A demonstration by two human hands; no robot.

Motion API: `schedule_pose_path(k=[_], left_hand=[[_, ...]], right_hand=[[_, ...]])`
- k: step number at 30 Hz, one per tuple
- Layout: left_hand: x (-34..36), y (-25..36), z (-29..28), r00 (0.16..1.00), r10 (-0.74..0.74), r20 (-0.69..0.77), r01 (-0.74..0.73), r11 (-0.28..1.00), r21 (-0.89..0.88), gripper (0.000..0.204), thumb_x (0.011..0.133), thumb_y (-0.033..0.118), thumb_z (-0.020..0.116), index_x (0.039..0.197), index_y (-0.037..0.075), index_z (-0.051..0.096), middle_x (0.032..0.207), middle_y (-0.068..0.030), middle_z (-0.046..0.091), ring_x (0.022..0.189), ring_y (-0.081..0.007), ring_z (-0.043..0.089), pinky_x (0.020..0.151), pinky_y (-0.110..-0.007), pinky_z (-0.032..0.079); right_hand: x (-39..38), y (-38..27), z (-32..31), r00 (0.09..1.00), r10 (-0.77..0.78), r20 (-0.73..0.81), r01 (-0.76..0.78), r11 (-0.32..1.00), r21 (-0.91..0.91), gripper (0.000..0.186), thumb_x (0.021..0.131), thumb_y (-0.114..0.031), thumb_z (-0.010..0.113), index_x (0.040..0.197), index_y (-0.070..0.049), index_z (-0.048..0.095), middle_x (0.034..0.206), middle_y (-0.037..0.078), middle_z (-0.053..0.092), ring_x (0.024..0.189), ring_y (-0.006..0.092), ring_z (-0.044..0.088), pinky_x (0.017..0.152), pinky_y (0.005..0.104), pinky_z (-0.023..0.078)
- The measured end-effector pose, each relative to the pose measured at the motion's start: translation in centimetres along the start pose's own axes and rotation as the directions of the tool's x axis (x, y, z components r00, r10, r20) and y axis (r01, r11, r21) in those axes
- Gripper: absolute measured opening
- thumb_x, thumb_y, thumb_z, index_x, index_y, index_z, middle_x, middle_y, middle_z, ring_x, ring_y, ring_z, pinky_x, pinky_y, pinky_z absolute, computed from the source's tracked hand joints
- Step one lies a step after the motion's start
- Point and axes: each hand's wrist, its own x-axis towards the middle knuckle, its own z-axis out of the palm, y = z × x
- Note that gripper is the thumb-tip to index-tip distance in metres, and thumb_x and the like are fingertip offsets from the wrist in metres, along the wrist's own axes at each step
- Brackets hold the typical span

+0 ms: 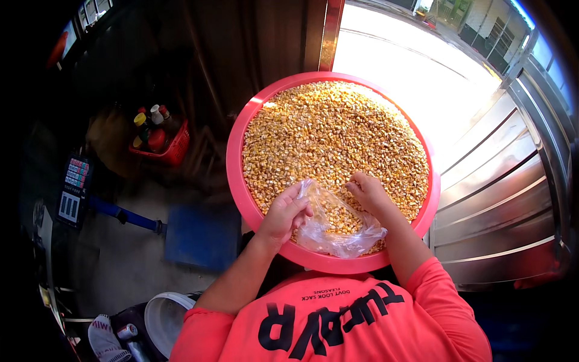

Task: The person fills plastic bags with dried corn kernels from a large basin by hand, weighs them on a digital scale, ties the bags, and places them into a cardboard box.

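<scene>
We observe a round pink basin filled nearly to the rim with dried yellow maize kernels. At its near edge lies a clear plastic bag, its mouth turned toward the grain and its body sagging over the rim, with a small quantity of kernels already inside.

Our left hand is closed on the bag's left lip, pinching the film and holding the mouth up. Our right hand rests on the grain at the bag's right side, fingers curled down into the kernels; whether it also grips the film we cannot tell.

In our judgement the step in hand is filling the bag. To do it well, the left hand should keep the mouth wide and low against the grain, while the right draws kernels in by cupped sweeps. The bag's weight should stay inside the rim, lest it slip outward and spill.

Elsewhere: a red basket of bottles at left, a weighing scale's keypad, and a blue-handled tool on the floor
</scene>
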Motion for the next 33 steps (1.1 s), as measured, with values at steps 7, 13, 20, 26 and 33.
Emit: schedule_pose_path(k=[7,13,20,26,33], left_hand=[[-0.2,-0.1,-0.1,1.0,0.011,0.008,-0.011,1.0,-0.005,0.042,0.089,0.012,0.048,0.129,0.004,0.042,0.07,-0.0008,0.058,0.043,-0.0014,0.039,0.046,-0.015,0.035],[-0.1,0.1,-0.1,1.0,0.013,0.007,-0.012,1.0,-0.028,0.043,0.089,0.012,0.048,0.131,0.004,0.041,0.07,-0.0008,0.058,0.043,-0.0014,0.039,0.046,-0.015,0.035],[-0.3,0.2,0.1,1.0,0.002,-0.001,-0.002,0.999,-0.036,0.044,0.089,0.012,0.049,0.131,0.004,0.04,0.069,-0.0004,0.057,0.042,-0.0013,0.039,0.045,-0.015,0.035],[-0.2,0.0,0.1,1.0,0.012,0.001,-0.012,0.999,-0.045,0.043,0.089,0.011,0.049,0.13,0.003,0.041,0.069,-0.0004,0.057,0.042,-0.0012,0.039,0.045,-0.015,0.036],[0.0,-0.1,-0.1,1.0,0.012,0.01,-0.012,0.999,-0.039,0.045,0.09,0.013,0.049,0.132,0.001,0.038,0.07,-0.0007,0.058,0.042,-0.0005,0.039,0.046,-0.014,0.035]], right_hand=[[-1.3,-5.1,-2.2,0.98,-0.199,0.011,0.196,0.972,0.131,0.019,0.086,-0.021,0.06,0.087,-0.002,0.058,0.069,0.015,0.059,0.062,0.0257,0.057,0.058,0.0348,0.045],[-3.3,-7.5,-0.8,0.904,-0.251,0.346,0.269,0.963,-0.003,0.015,0.083,-0.017,0.055,0.088,-0.003,0.059,0.082,0.017,0.061,0.079,0.0338,0.059,0.071,0.0403,0.047],[-5.3,-8.4,-1.8,0.852,-0.35,0.389,0.37,0.929,0.027,0.017,0.081,-0.013,0.056,0.095,-0.004,0.061,0.09,0.013,0.06,0.086,0.0314,0.059,0.075,0.0387,0.047],[-3.6,-4.5,-2.8,0.961,-0.27,0.059,0.268,0.963,0.032,0.012,0.082,-0.008,0.056,0.091,-0.003,0.061,0.085,0.014,0.061,0.083,0.0317,0.06,0.073,0.0387,0.048],[-0.9,2.4,-1.5,0.988,0.118,0.102,-0.087,0.959,-0.271,0.022,0.086,-0.023,0.052,0.09,-0.002,0.058,0.086,0.018,0.061,0.085,0.0346,0.059,0.074,0.0422,0.047]])
